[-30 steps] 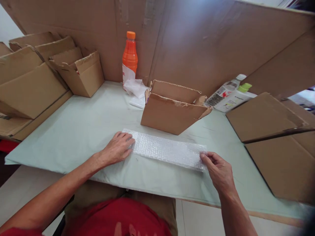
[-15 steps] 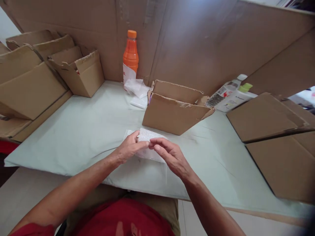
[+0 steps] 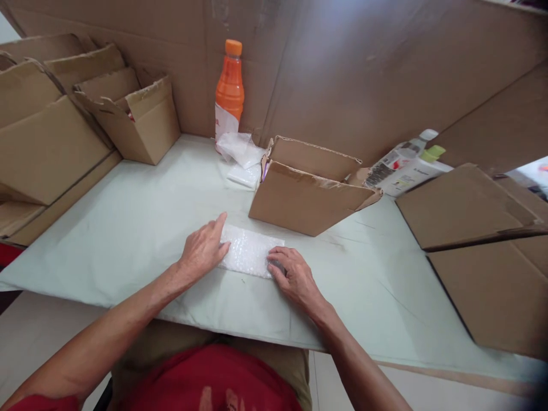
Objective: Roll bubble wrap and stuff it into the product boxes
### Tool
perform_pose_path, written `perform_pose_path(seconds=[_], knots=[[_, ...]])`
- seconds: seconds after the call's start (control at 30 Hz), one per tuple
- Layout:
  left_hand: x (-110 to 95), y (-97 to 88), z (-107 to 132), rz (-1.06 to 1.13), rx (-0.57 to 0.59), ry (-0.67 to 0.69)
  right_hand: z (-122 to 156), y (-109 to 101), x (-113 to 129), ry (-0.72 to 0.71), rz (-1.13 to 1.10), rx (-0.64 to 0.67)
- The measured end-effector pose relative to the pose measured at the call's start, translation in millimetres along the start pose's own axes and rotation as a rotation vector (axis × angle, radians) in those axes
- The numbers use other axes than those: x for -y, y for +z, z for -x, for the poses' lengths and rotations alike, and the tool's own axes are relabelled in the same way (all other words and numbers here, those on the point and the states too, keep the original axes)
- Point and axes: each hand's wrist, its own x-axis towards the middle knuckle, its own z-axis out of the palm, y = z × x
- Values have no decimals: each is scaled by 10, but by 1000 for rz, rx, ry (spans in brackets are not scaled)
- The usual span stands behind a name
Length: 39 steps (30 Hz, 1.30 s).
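A piece of white bubble wrap, perhaps a pouch, lies flat on the pale green cloth. At its left end rests my left hand, fingers stretched forward along the edge and thumb touching the corner. My right hand is at the opposite end. Its fingers are bent and touch the bubble wrap, with a gap between them and the thumb, so it is open. Just beyond the bubble wrap stands an open-topped cardboard box; most of its inside is hidden, though a bit of purple shows at its left edge.
Crumpled clear plastic wrap lies beside an orange drink bottle. Cardboard boxes stand at the left, and more cardboard boxes at the right. A clear bottle and a white bottle lean behind.
My hands have moved apart, left hand to the left and right hand slightly down. The bubble wrap, held up and folded between them before, now lies flat on the table.
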Motion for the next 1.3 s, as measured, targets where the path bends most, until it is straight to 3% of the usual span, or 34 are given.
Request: perform_pose_path(seconds=[0.07,0.1,0.27,0.37,0.47,0.53,0.6,0.73,0.87,1.1,1.2,1.3], knots=[[6,20,31,-24,-159,65,16,45,-9,-7,19,-14],[-2,36,44,-41,-180,112,22,61,-10,-5,23,-16],[-49,172,62,-101,-31,242,28,29,-4,25,-72,-20],[39,171,53,24,-49,250,39,-125,-49,129,-233,-99],[179,85,67,122,-179,198,31,-304,-133,347,-251,-182],[239,33,86,79,-246,95,-9,-362,-170,436,-194,-138],[240,16,95,15,-204,11,-78,-343,-165,457,-139,-53],[115,77,85,86,-71,-29,-197,-188,-76,421,-81,16],[25,160,148,241,-114,-5,-115,-170,-69,388,-202,-30],[4,251,354,791,-100,-31,203,-296,-127,338,-418,-63],[-64,131,348,852,-158,58,208,-365,-85,203,-419,-203],[-175,-165,275,822,-337,199,128,-591,1,57,-394,-393]])
